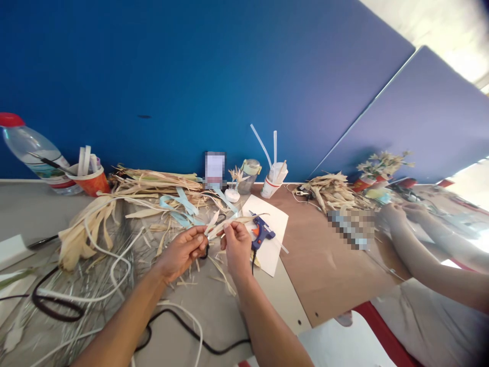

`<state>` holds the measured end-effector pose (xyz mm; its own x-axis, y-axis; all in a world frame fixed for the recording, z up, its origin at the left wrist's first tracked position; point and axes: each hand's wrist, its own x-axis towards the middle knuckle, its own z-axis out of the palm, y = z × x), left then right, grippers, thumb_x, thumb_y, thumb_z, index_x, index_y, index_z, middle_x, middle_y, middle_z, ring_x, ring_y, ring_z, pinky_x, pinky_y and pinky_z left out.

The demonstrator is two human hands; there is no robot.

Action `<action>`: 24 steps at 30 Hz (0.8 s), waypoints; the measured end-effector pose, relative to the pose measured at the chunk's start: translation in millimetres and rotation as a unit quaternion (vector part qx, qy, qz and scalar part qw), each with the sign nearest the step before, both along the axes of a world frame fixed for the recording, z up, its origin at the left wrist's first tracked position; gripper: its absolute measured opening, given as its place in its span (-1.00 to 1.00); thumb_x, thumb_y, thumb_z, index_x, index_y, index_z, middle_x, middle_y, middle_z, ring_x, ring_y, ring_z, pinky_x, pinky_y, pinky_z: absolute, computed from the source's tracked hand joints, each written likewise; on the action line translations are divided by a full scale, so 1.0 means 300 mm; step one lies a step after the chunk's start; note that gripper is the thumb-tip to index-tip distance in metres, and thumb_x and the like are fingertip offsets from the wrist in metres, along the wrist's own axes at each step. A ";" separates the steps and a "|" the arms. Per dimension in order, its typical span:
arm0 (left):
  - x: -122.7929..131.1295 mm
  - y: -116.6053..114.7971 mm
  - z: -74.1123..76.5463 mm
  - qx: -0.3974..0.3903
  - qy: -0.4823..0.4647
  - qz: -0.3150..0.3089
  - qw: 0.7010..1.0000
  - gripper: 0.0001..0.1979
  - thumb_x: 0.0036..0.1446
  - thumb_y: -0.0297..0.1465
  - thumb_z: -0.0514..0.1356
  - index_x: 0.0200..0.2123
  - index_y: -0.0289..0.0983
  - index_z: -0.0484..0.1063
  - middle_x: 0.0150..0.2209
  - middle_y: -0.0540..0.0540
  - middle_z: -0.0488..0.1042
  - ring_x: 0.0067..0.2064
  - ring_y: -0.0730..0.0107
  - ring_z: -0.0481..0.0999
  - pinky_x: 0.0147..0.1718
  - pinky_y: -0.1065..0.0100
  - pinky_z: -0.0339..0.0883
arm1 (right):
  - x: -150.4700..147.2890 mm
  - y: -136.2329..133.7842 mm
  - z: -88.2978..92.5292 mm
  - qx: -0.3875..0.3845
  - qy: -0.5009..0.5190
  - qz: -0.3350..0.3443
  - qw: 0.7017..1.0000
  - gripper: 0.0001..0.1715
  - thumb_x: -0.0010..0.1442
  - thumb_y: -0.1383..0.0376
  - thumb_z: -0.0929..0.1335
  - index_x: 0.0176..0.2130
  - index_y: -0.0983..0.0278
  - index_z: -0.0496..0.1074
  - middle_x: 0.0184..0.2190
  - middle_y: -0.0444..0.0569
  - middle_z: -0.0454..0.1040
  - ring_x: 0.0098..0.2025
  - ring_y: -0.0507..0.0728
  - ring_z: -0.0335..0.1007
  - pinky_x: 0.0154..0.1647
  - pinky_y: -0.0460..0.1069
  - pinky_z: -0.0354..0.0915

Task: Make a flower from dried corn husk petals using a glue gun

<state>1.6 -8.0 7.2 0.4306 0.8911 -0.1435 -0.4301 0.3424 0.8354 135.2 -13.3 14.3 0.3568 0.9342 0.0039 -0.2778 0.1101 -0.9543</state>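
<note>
My left hand (186,248) is closed in a pinch on the base of a small pale corn husk piece (213,222) with pointed tips. Close beside it, my right hand (237,248) pinches a long thin husk strip (248,218) that sticks out to the right. The two hands nearly meet, and their fingers hide where the pieces come together. Just right of my right hand, a blue glue gun (263,232) with an orange trigger rests on a white sheet (272,260). Light blue ribbon (183,206) lies behind my left hand.
Dried husks (160,182) are heaped along the blue partition (229,76). Cables (114,260) and thin wires cover the left side. A red-capped bottle (38,153), an orange cup (91,181) and a white cup (272,184) stand behind. At right, another person's arms (420,250) reach over the table.
</note>
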 end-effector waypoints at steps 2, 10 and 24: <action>0.002 0.000 -0.007 0.002 0.011 0.003 1.000 -0.78 0.06 -0.38 0.24 -0.20 -0.35 0.43 -0.55 0.04 0.28 -0.58 0.65 0.09 -0.56 0.54 -0.01 | -0.002 -0.002 0.001 0.001 -0.005 -0.002 1.000 -0.82 0.08 0.25 0.32 -0.48 0.30 0.28 -0.64 -0.22 0.39 -0.75 -0.12 0.06 -0.74 -0.17 -0.01; 0.007 -0.001 -0.016 -0.006 0.015 -0.010 1.000 -0.70 0.04 -0.35 0.25 -0.13 -0.33 0.42 -0.56 0.04 0.33 -0.58 0.64 0.12 -0.54 0.51 0.00 | 0.000 -0.001 0.005 -0.014 -0.014 -0.018 1.000 -0.82 0.07 0.27 0.31 -0.49 0.30 0.27 -0.65 -0.22 0.38 -0.76 -0.12 0.05 -0.75 -0.17 -0.02; 0.029 0.005 -0.009 -0.016 0.045 0.080 0.996 -0.76 -0.15 -0.37 0.33 -0.35 -0.33 0.47 -0.57 0.03 0.37 -0.56 0.60 0.20 -0.54 0.51 0.06 | -0.003 -0.013 0.004 0.009 -0.005 0.028 1.000 -0.79 0.08 0.19 0.32 -0.45 0.29 0.29 -0.59 -0.16 0.44 -0.73 -0.08 0.17 -0.68 -0.14 0.10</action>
<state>10.2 -6.4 4.7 0.2683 0.9414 -0.2044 -0.4051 0.3027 0.8627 134.3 -17.2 15.5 0.3035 0.9525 0.0244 -0.2746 0.1119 -0.9550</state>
